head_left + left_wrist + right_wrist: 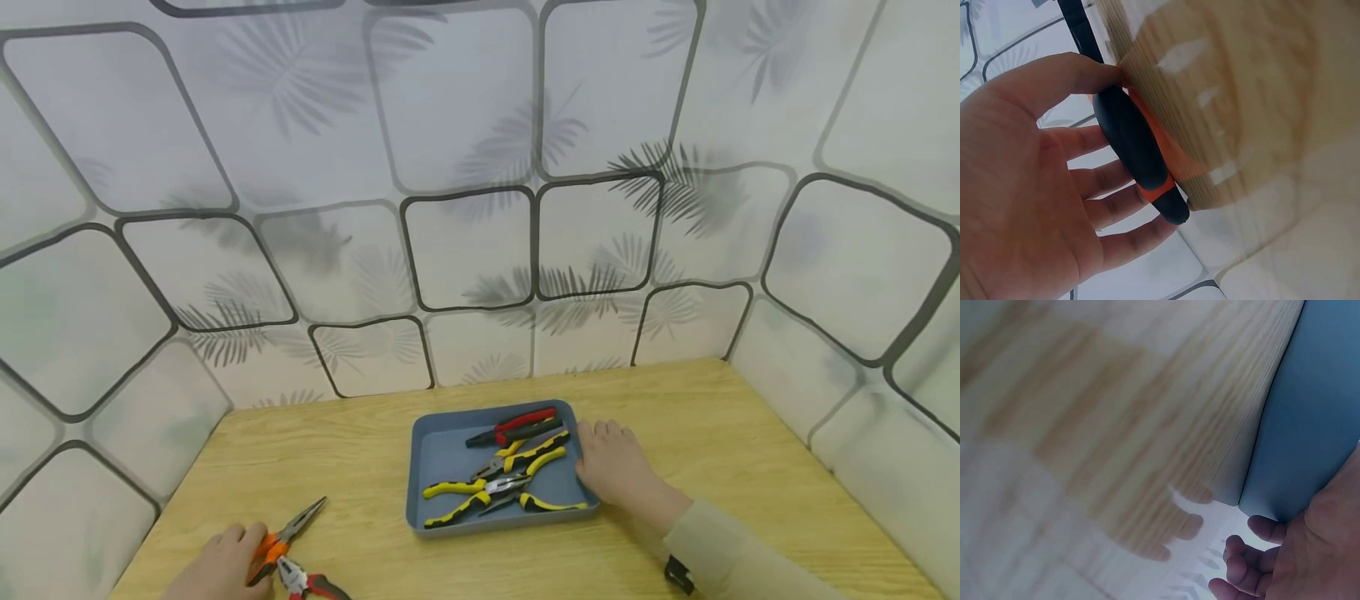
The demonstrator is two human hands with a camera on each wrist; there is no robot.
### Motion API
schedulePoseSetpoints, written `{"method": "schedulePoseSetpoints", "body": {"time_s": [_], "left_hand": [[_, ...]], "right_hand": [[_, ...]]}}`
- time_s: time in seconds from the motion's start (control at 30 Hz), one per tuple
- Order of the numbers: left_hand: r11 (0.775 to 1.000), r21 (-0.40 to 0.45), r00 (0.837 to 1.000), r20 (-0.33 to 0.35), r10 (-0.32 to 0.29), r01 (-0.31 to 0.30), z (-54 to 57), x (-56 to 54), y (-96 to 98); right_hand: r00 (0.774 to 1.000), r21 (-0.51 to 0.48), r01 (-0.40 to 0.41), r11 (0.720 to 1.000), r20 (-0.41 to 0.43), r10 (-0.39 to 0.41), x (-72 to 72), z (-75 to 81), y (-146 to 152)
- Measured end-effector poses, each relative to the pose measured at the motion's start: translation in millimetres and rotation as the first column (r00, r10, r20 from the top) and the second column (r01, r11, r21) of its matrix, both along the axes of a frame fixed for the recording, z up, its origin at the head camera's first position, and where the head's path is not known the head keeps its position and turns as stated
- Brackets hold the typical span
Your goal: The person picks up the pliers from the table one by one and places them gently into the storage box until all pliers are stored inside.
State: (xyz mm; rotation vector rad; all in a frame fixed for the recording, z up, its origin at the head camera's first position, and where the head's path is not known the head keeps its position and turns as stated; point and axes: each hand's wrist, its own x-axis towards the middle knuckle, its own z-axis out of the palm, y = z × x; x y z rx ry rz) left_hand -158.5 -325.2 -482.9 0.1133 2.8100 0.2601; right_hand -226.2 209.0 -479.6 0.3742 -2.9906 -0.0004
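Orange-and-black needle-nose pliers (276, 552) lie at the lower left of the head view, in the left hand (225, 562) at the near left of the light wooden bench (352, 467). Just beside them are red-and-black combination pliers (291, 575), their handles cut off by the bottom edge. A blue-grey tray (442, 446) holds red-and-black pliers (525, 421) and several yellow-and-black pliers (457, 489), which overlap too much to count surely. The right hand (611, 462) touches the tray's right wall, its arm in a beige sleeve (742, 550) with a dark object (678, 575) below the cuff, hard to identify. White walls (480, 250) with grey rounded squares and leaf prints enclose the bench at back and sides.

In the left wrist view, the left hand pinches the pliers' handle between thumb and fingers; the tool's far end runs out at the top. Bench grain blurs into a pale glare at lower right.

In the right wrist view, the right hand's fingers are loosely bent beside the tray's corner, the thumb hidden. The palm is cropped at the right edge, and finger-shaped patches over the wood are hard to make out.
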Motion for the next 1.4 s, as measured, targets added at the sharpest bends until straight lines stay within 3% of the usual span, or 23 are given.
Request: {"method": "schedulePoseSetpoints", "body": {"time_s": [0.5,0.9,1.4], "left_hand": [[1.000,0.000,1.000,0.023,0.009,-0.009,-5.6,-5.1,-2.3],[0.999,0.020,1.000,0.007,-0.026,0.026,2.9,0.5,1.6],[1.000,-0.003,1.000,0.003,-0.027,0.027,1.6,-5.9,-2.4]], "right_hand": [[1.000,-0.012,0.001,1.000,-0.019,-0.001,-1.2,-4.7,0.4],[1.000,-0.008,0.004,1.000,-0.021,-0.004,-3.9,-6.6,1.2],[1.000,-0.013,0.006,1.000,-0.010,-0.006,-3.2,-4.8,0.7]]}}
